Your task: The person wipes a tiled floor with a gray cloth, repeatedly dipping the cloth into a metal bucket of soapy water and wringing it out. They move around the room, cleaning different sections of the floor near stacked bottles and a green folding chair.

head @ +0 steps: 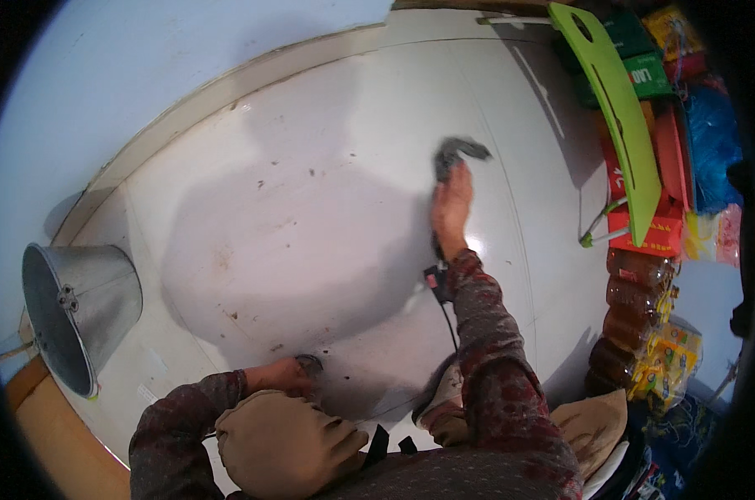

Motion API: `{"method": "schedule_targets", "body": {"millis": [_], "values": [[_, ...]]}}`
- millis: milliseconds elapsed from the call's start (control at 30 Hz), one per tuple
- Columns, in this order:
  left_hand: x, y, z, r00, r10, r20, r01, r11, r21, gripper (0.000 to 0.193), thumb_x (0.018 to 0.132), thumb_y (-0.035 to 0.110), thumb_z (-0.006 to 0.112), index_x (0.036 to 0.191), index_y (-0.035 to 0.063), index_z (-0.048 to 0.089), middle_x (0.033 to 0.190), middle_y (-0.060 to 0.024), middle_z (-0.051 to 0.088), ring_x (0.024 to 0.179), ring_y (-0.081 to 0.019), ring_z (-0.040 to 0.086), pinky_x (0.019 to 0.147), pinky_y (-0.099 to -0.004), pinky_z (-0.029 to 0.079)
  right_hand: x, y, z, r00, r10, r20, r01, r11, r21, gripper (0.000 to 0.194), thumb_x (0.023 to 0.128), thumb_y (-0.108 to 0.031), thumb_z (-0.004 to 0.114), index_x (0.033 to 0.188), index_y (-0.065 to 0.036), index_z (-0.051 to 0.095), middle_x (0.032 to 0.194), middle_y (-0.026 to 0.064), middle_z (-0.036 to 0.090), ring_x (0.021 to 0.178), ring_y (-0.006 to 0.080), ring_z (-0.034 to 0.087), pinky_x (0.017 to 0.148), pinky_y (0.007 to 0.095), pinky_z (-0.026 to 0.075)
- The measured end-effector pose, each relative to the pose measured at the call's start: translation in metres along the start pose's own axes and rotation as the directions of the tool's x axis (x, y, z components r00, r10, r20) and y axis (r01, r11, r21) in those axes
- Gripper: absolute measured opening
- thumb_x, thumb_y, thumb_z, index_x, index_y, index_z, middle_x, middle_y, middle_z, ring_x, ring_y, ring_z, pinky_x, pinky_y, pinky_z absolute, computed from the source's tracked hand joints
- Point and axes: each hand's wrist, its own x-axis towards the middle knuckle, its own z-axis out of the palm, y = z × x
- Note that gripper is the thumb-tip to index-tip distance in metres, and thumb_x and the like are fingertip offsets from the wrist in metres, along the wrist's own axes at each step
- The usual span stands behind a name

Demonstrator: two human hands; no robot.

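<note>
My right hand point(453, 203) is stretched out over the pale floor point(352, 250), its fingers on a dark grey cloth point(450, 156) that is blurred. Whether the fingers grip the cloth or press it flat cannot be told. At that wrist hangs a small black device point(437, 281) with a thin black cable running down towards my body. Close to my bent knee, my left hand point(285, 376) is low over the floor beside a small dark round object point(308, 362); its fingers are partly hidden. Dark specks and brownish smudges point(223, 257) mark the floor between the hands.
A metal bucket point(108, 294) lies on its side at the left by the wall point(164, 56). On the right, a green folding table point(627, 137) stands on edge before boxes. Bottles of brown liquid point(630, 294) and plastic bags point(671, 359) are below it. A wooden edge point(64, 431) curves at lower left.
</note>
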Motion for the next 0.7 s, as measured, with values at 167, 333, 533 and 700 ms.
{"method": "schedule_targets", "body": {"millis": [167, 333, 533, 700], "values": [[-0.008, 0.019, -0.001, 0.999, 0.048, 0.026, -0.05, 0.995, 0.09, 0.031, 0.091, 0.033, 0.066, 0.08, 0.0057, 0.076, 0.068, -0.0045, 0.069, 0.065, -0.0155, 0.065, 0.064, -0.0328, 0.052, -0.036, -0.213, 0.077, 0.936, -0.261, 0.235, 0.131, 0.88, 0.456, 0.048, 0.097, -0.006, 0.04, 0.144, 0.005, 0.038, 0.146, 0.0244, 0.043, 0.137, 0.0397, 0.039, 0.117, 0.0508, 0.025], [-0.006, 0.02, -0.003, 1.0, 0.004, -0.021, -0.001, 0.995, 0.103, 0.033, 0.091, 0.034, 0.066, 0.082, 0.0046, 0.077, 0.072, -0.0013, 0.072, 0.067, -0.0146, 0.067, 0.066, -0.032, 0.053, -0.13, -0.372, 0.078, 0.577, -0.731, 0.365, 0.28, 0.597, 0.752, 0.037, 0.094, -0.007, 0.048, 0.13, 0.002, 0.054, 0.143, 0.0218, 0.047, 0.132, 0.0375, 0.043, 0.113, 0.0461, 0.031], [0.001, 0.0, 0.007, 0.991, 0.12, -0.062, -0.11, 0.982, 0.153, 0.033, 0.091, 0.035, 0.067, 0.081, 0.005, 0.077, 0.071, -0.0026, 0.072, 0.067, -0.0139, 0.066, 0.065, -0.0323, 0.053, -0.07, -0.33, 0.01, 0.674, -0.361, 0.644, -0.622, 0.193, 0.759, 0.034, 0.102, -0.025, 0.052, 0.124, 0.0, 0.06, 0.11, 0.0008, 0.062, 0.1, 0.0105, 0.052, 0.092, 0.0296, 0.044], [0.008, -0.007, 0.003, 0.863, 0.505, 0.024, -0.395, 0.643, 0.657, 0.033, 0.093, 0.035, 0.065, 0.081, 0.0068, 0.076, 0.073, -0.0055, 0.072, 0.067, -0.016, 0.065, 0.065, -0.0357, 0.052, -0.014, -0.204, -0.055, 0.598, -0.089, 0.796, -0.782, -0.282, 0.556, 0.04, 0.101, -0.026, 0.052, 0.132, 0.0, 0.054, 0.118, 0.0051, 0.061, 0.106, 0.0152, 0.057, 0.096, 0.0295, 0.045]]}}
